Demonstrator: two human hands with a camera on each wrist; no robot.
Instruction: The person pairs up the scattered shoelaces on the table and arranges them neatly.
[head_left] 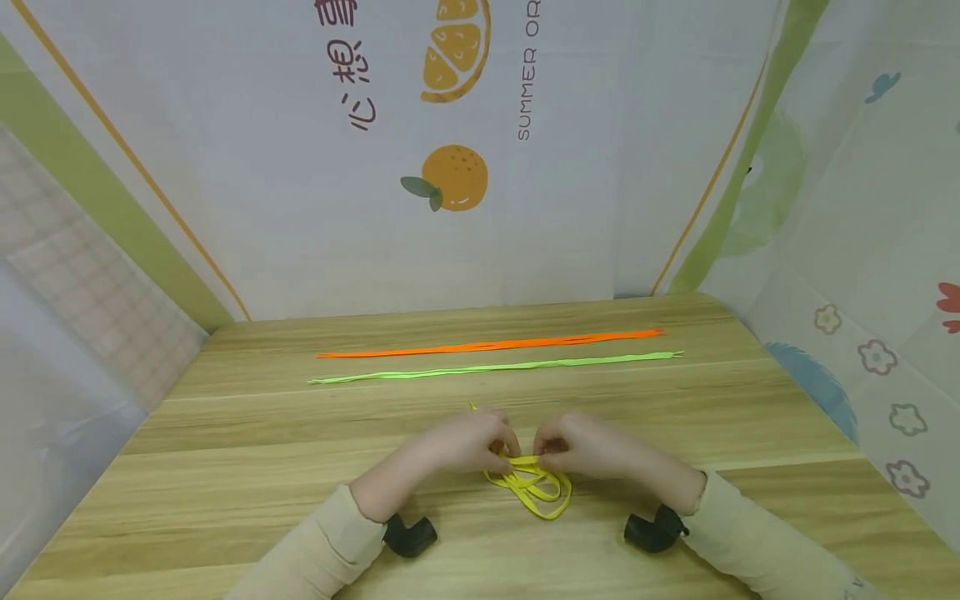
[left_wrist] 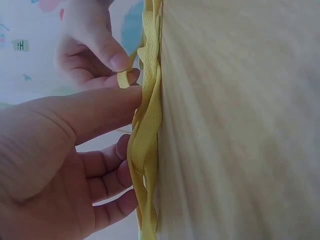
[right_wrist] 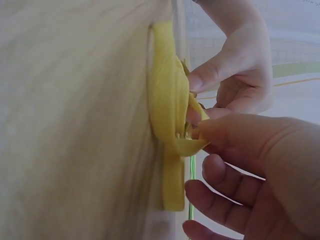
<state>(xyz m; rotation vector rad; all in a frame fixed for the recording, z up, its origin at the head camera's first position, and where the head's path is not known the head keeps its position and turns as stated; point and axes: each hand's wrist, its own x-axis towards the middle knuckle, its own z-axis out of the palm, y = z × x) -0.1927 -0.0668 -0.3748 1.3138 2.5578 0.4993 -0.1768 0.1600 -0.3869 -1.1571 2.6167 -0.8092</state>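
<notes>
A yellow shoelace (head_left: 527, 461) lies in loose loops on the table, with one thin end sticking out beyond the left hand. My left hand (head_left: 474, 442) pinches part of it; in the left wrist view the thumb presses against the flat lace (left_wrist: 146, 130), and the other fingers are bent beside it. From the other side, my right hand (head_left: 588, 444) pinches a strand between thumb and forefinger. In the right wrist view that strand (right_wrist: 192, 147) curves up to the fingertips while the remaining fingers hang loosely bent. The two hands are close together, and some strands are hidden behind fingers.
Farther back, a green shoelace (head_left: 540, 364) and an orange shoelace (head_left: 480, 346) lie stretched out side by side across the wooden table (head_left: 262, 467). A printed cloth (head_left: 555, 233) hangs behind the table's back edge, with more cloth at both sides.
</notes>
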